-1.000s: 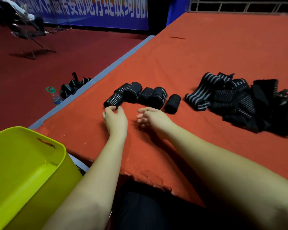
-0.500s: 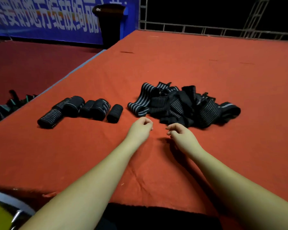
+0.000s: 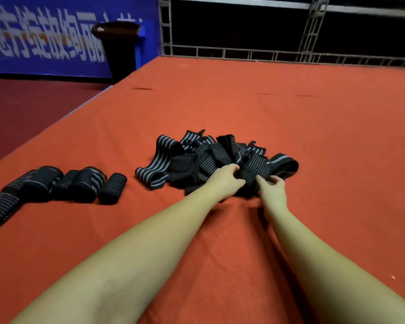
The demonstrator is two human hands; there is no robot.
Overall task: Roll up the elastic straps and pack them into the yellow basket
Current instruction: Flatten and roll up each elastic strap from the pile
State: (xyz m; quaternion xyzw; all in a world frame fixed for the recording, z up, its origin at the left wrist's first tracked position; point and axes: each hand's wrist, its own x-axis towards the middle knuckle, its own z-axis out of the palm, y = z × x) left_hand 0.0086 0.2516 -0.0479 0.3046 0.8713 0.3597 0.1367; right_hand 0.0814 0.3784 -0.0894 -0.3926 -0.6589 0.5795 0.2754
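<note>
A tangled heap of black elastic straps with grey stripes (image 3: pixel 192 160) lies on the red carpeted platform (image 3: pixel 290 118). My left hand (image 3: pixel 227 181) and my right hand (image 3: pixel 272 189) both reach into the near side of the heap, and their fingers close on one striped strap (image 3: pixel 251 169) between them. Several rolled straps (image 3: pixel 80 184) lie in a row to the left, apart from the heap. The yellow basket is out of view.
The platform's left edge (image 3: pixel 63 115) drops to a darker red floor. A black bin (image 3: pixel 119 46) stands by a blue banner at the back left. Metal truss railing (image 3: pixel 290 56) runs along the far edge.
Both hands moved away from the rolled straps, rightward and forward into the loose heap, and closed on a strap. The view turned right, so the yellow basket left the frame.
</note>
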